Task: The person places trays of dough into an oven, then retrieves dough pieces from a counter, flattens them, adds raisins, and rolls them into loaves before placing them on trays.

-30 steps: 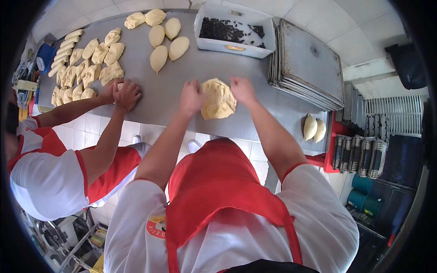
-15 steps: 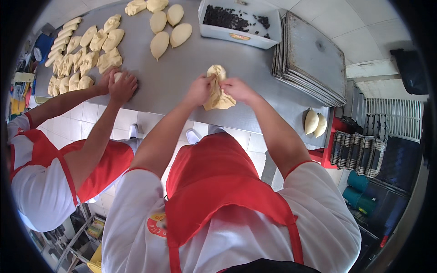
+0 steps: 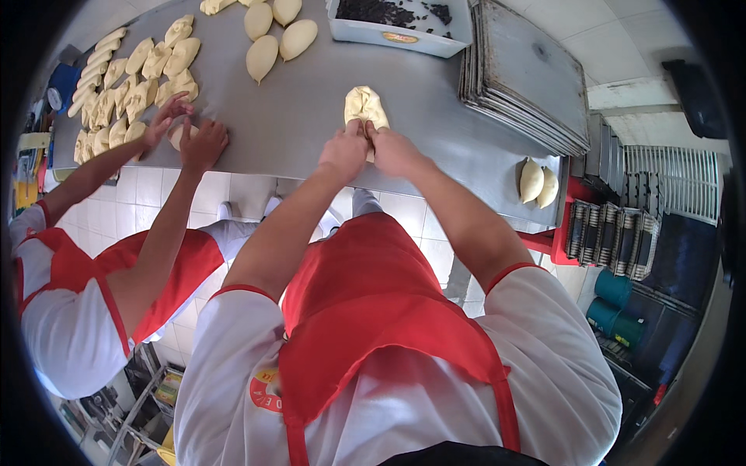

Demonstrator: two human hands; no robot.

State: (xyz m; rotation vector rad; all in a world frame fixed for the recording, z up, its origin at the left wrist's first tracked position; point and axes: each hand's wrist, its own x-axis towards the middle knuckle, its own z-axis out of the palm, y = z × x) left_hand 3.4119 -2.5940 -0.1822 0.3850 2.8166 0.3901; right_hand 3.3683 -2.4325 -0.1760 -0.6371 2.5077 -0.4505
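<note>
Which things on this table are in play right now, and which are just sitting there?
In play:
- folded dough piece
- left hand
- right hand

Sitting there:
- shaped dough pieces
- white tub
- stacked baking trays
- two dough pieces

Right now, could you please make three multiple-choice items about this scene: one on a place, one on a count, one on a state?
1. Where is the stack of metal trays?
A. on the floor
B. on the table's right part
C. under the left hand

2. How many shaped dough pieces lie near the table's right edge?
A. two
B. five
C. none

3. How is the dough piece under the person's hands?
A. flat and round
B. cut in strips
C. folded over

Answers:
1 B, the trays rest on the table.
2 A, a pair lies there.
3 C, the left hand and right hand press its folded end.
</note>
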